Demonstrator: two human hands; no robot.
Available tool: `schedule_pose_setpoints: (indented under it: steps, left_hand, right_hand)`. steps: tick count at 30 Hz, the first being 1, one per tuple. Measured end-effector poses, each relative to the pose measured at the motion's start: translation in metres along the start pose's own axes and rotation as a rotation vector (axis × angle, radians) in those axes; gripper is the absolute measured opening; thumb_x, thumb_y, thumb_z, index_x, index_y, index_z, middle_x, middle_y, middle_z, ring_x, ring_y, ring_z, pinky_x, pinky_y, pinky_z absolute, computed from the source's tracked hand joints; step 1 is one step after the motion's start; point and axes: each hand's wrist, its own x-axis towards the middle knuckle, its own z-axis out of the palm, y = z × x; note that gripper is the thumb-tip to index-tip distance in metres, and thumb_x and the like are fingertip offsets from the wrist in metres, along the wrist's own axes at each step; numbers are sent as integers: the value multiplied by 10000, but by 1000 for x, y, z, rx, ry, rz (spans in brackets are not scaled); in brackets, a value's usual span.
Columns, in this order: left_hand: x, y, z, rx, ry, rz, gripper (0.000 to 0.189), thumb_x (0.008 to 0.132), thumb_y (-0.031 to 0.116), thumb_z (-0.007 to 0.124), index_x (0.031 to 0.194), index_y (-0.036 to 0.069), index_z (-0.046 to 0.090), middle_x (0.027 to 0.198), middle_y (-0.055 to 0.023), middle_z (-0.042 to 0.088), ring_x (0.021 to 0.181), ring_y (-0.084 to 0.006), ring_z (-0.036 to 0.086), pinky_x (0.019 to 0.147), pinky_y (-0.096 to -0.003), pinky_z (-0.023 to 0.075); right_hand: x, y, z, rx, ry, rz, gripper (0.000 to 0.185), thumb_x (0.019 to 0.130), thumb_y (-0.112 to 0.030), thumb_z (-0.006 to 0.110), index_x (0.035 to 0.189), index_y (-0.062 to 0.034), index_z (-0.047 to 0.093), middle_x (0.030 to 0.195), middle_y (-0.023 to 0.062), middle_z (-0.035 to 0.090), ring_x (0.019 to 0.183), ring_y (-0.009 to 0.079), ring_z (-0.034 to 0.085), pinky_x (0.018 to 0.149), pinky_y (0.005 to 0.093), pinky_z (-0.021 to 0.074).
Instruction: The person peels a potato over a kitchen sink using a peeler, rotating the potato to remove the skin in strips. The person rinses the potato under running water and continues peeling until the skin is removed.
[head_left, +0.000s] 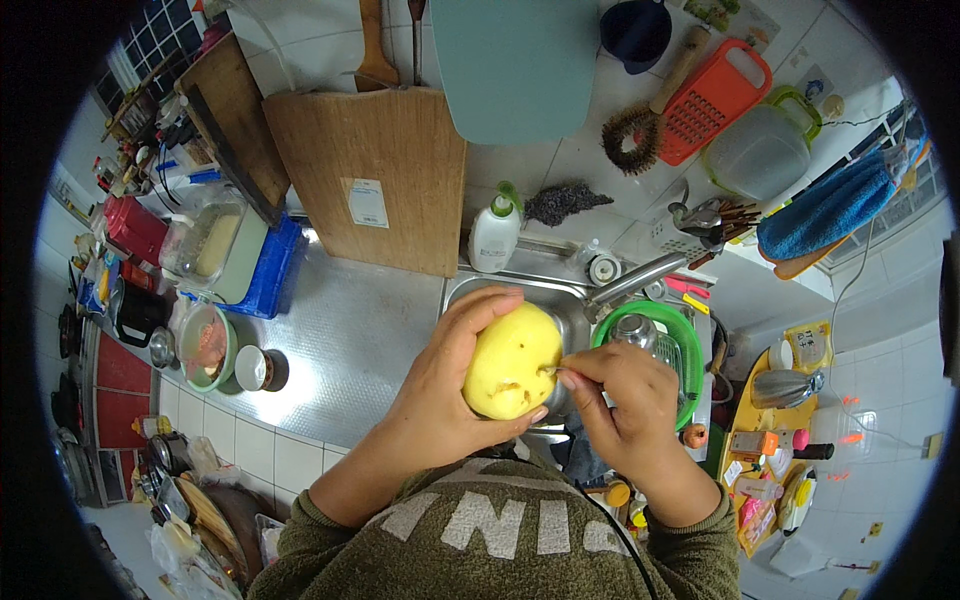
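My left hand (431, 401) cups a large peeled yellow potato (510, 360), thumb and fingers around its sides. Several dark pits and brown gouges mark the potato's surface. Between thumb and forefinger my right hand (630, 405) pinches a small, thin metal tool (556, 370). Its tip touches the potato's right side at a dark pit; the rest is hidden by my fingers, so its kind is unclear. Both hands are over the stainless steel sink (574, 311), whose basin is largely covered by them.
A green plastic basket (699, 360) holding glassware stands right of the sink, near the faucet (637, 283). A wooden cutting board (405, 150) leans behind the steel counter (352, 322), beside a white pump bottle (495, 236). At left are a bowl of meat (231, 337) and a cup (251, 367).
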Motion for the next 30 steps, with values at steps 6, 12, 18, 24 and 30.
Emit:
schedule_pose_setpoints:
  steps: [6,12,18,24,30]
  left_hand:
    - [-1,4,-2,83,-41,-48,852,681,164,867,1407,59,433,1393,-177,457,1294,-348,489,1057,-415,423]
    - [-2,2,4,139,-2,-39,818,688,152,852,1387,45,441,1378,-170,457,1266,-355,505,1034,-421,447]
    - [-2,1,14,388,114,-8,844,663,91,872,1377,34,426,1403,-176,431,1257,-314,504,1033,-396,439]
    - [0,-2,7,247,-41,-79,859,667,105,868,1397,44,420,1406,-171,431,1279,-317,486,1062,-391,407]
    - [2,-4,6,174,-123,-97,812,672,94,827,1383,53,437,1373,-170,461,1259,-363,513,1033,-420,448]
  right_hand:
    - [2,3,-5,115,-95,68,88,840,-65,721,900,-28,668,740,111,652,610,279,616,563,361,488]
    - [0,8,-3,202,-148,170,85,876,-82,703,919,-12,681,756,111,670,639,252,633,593,338,498]
    - [-11,9,11,486,-113,493,144,961,-133,656,931,6,677,765,42,675,702,103,633,632,251,497]
    - [-17,21,12,737,-205,658,143,983,-136,634,953,-1,667,772,12,661,705,70,602,632,228,489]
    - [-19,34,7,806,-346,730,161,989,-143,631,924,3,649,743,2,643,688,47,565,618,224,478]
